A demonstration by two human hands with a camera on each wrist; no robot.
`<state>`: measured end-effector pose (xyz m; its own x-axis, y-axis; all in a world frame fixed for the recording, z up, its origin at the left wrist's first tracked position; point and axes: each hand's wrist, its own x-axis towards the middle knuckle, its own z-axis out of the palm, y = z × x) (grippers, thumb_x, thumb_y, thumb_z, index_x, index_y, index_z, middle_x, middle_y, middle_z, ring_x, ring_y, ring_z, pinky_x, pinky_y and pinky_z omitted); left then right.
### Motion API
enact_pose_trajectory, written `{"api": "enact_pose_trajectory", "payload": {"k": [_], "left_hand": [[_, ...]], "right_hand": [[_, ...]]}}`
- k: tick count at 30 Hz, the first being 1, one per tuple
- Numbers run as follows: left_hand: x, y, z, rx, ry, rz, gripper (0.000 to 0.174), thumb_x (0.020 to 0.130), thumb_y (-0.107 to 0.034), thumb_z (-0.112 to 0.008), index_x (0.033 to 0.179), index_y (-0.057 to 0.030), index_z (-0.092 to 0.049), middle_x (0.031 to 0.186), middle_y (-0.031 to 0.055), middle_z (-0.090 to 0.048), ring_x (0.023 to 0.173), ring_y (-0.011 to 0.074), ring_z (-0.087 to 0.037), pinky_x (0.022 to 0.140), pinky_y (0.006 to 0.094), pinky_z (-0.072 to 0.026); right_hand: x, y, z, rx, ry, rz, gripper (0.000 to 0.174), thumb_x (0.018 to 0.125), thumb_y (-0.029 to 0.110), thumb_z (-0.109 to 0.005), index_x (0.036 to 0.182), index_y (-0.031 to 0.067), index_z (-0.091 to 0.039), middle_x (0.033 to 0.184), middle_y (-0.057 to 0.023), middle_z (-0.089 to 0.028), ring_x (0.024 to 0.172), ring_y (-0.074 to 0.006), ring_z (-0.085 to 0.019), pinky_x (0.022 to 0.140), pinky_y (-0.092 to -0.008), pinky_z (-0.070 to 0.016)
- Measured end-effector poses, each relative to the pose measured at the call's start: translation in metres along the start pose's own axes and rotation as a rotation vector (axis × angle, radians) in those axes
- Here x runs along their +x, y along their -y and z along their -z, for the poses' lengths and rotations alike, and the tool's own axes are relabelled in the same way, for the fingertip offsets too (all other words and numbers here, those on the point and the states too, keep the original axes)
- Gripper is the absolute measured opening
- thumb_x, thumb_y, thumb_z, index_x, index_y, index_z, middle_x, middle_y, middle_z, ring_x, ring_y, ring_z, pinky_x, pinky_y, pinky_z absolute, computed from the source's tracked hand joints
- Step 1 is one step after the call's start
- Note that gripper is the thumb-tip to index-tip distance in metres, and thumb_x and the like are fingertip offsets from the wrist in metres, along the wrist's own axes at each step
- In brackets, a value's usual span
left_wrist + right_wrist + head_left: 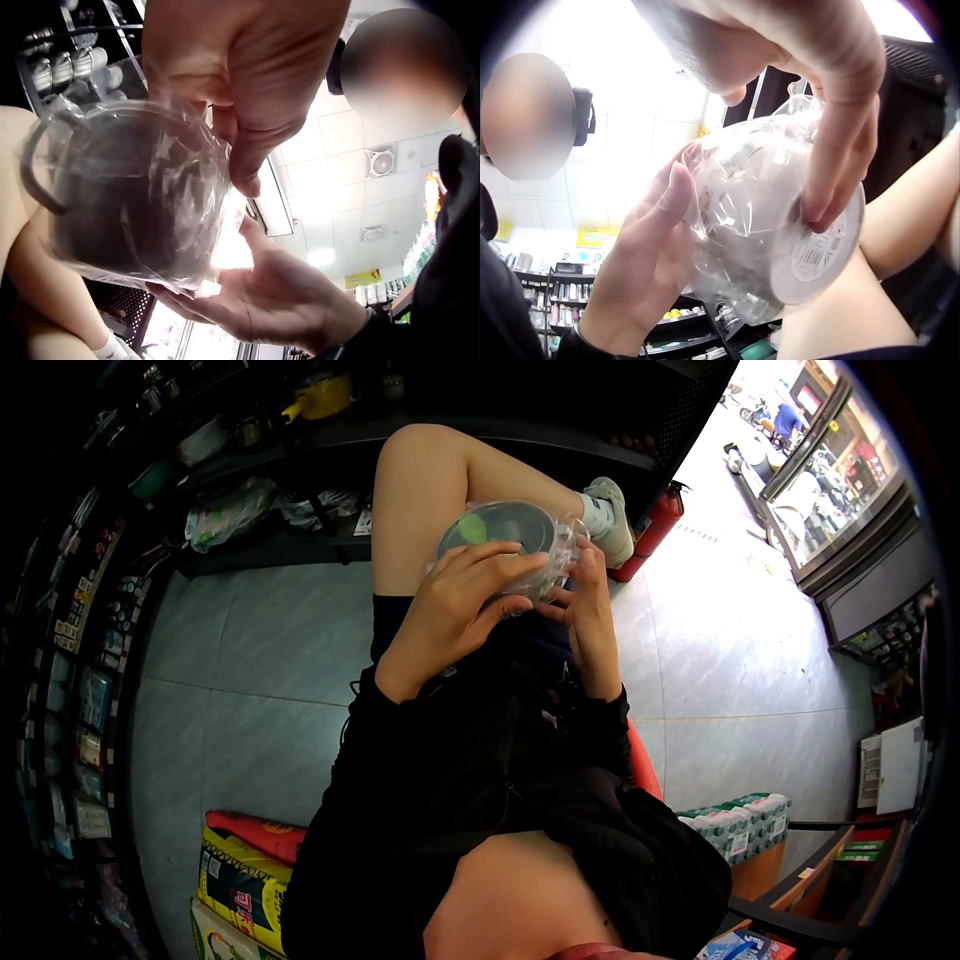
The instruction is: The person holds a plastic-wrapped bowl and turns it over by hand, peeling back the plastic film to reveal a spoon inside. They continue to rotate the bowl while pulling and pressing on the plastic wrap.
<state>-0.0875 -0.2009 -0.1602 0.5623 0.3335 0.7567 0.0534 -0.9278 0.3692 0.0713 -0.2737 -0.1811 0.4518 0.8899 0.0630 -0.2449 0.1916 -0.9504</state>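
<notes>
A round, handled mug (515,520) in crinkled clear plastic wrapping (187,180) is held above the person's lap. A green round patch shows on its upper face in the head view. My left hand (460,600) grips its near side, fingers across the top and thumb lower down. On the other side, my right hand (590,615) holds it where the film bunches up. In the right wrist view, fingertips (817,217) of that hand curl over the edge of the pale base, next to a barcode label (821,251). The mug's handle (34,169) points away from both hands.
The person's bare legs (420,500) lie just beyond the mug. A red fire extinguisher (660,525) stands near the shoe. Dark shelves (270,455) with pots run along the back, and yellow bags (240,890) lie behind on the left. A glass door (830,460) is at the right.
</notes>
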Motion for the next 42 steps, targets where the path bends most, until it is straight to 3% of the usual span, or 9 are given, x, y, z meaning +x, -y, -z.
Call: {"api": "enact_pose_trajectory", "payload": {"k": [2, 5, 8, 11, 14, 20, 29, 38, 42], "left_hand": [[0.001, -0.001, 0.000, 0.051, 0.045, -0.063, 0.035, 0.075, -0.008, -0.071, 0.110, -0.0102, -0.064, 0.109, -0.0017, -0.067, 0.111, 0.0214, -0.058, 0.098, 0.0357, -0.0404], [0.000, 0.003, -0.005, 0.013, 0.069, -0.190, 0.034, 0.075, -0.008, -0.071, 0.109, -0.0111, -0.065, 0.109, -0.0049, -0.067, 0.113, 0.0193, -0.057, 0.101, 0.0389, -0.0374], [0.003, -0.008, -0.001, -0.070, 0.092, -0.142, 0.033, 0.078, -0.014, -0.070, 0.111, -0.0121, -0.064, 0.115, 0.0018, -0.064, 0.116, 0.0215, -0.054, 0.100, 0.0413, -0.0364], [0.004, -0.008, 0.007, -0.058, -0.124, -0.114, 0.038, 0.078, -0.018, -0.070, 0.113, -0.0080, -0.060, 0.120, 0.0063, -0.060, 0.118, 0.0266, -0.050, 0.101, 0.0411, -0.0353], [0.004, 0.004, 0.007, -0.043, -0.293, 0.040, 0.047, 0.078, -0.024, -0.069, 0.118, -0.0045, -0.054, 0.126, 0.0122, -0.053, 0.119, 0.0317, -0.047, 0.101, 0.0407, -0.0352], [-0.005, 0.014, 0.006, -0.537, -0.042, 0.341, 0.070, 0.083, -0.036, -0.063, 0.136, -0.0015, -0.034, 0.130, 0.0218, -0.047, 0.123, 0.0310, -0.044, 0.103, 0.0400, -0.0337], [-0.005, 0.014, 0.015, -0.714, 0.040, 0.420, 0.081, 0.074, -0.039, -0.069, 0.138, -0.0042, -0.032, 0.129, 0.0213, -0.047, 0.123, 0.0304, -0.045, 0.103, 0.0398, -0.0341], [-0.002, 0.016, 0.023, -0.621, -0.144, 0.300, 0.094, 0.066, -0.031, -0.084, 0.139, -0.0047, -0.031, 0.134, 0.0183, -0.043, 0.124, 0.0297, -0.044, 0.103, 0.0405, -0.0365], [-0.003, 0.015, 0.025, -0.524, -0.144, 0.248, 0.105, 0.059, -0.031, -0.088, 0.141, -0.0044, -0.027, 0.136, 0.0169, -0.041, 0.127, 0.0303, -0.041, 0.106, 0.0427, -0.0345]], "right_hand": [[0.004, -0.003, 0.011, 0.278, 0.079, -0.003, 0.056, 0.093, 0.038, -0.053, 0.134, 0.0065, -0.033, 0.116, -0.0120, -0.054, 0.091, -0.0210, -0.062, 0.075, -0.0345, -0.0548], [0.011, -0.013, 0.013, 0.272, 0.065, 0.098, 0.052, 0.090, 0.031, -0.055, 0.130, 0.0042, -0.036, 0.117, -0.0124, -0.054, 0.096, -0.0202, -0.060, 0.077, -0.0346, -0.0538], [0.004, 0.002, 0.007, 0.225, 0.021, 0.208, 0.051, 0.087, 0.026, -0.056, 0.127, 0.0009, -0.038, 0.115, -0.0130, -0.055, 0.099, -0.0192, -0.059, 0.079, -0.0313, -0.0524], [0.007, 0.002, 0.013, 0.180, -0.033, 0.356, 0.059, 0.081, 0.030, -0.060, 0.126, -0.0029, -0.040, 0.113, -0.0139, -0.056, 0.100, -0.0201, -0.058, 0.084, -0.0293, -0.0486], [0.007, 0.007, 0.022, 0.123, -0.019, 0.396, 0.072, 0.073, 0.038, -0.061, 0.127, -0.0053, -0.041, 0.116, -0.0170, -0.053, 0.105, -0.0224, -0.055, 0.088, -0.0313, -0.0448], [0.004, 0.009, 0.029, 0.023, 0.034, 0.450, 0.077, 0.068, 0.041, -0.060, 0.127, -0.0047, -0.041, 0.119, -0.0166, -0.049, 0.110, -0.0245, -0.049, 0.094, -0.0340, -0.0385], [0.000, 0.009, 0.029, -0.057, 0.155, 0.411, 0.080, 0.069, 0.045, -0.065, 0.127, -0.0018, -0.037, 0.114, -0.0100, -0.045, 0.107, -0.0199, -0.045, 0.093, -0.0326, -0.0365], [-0.001, 0.036, 0.013, -0.070, 0.230, 0.463, 0.096, 0.077, 0.039, -0.074, 0.146, 0.0072, -0.015, 0.142, -0.0182, -0.031, 0.125, -0.0291, -0.043, 0.102, -0.0410, -0.0378], [0.003, 0.049, 0.004, -0.158, 0.275, 0.436, 0.096, 0.077, 0.040, -0.074, 0.147, 0.0103, -0.015, 0.137, -0.0201, -0.039, 0.120, -0.0287, -0.049, 0.099, -0.0385, -0.0407]]}}
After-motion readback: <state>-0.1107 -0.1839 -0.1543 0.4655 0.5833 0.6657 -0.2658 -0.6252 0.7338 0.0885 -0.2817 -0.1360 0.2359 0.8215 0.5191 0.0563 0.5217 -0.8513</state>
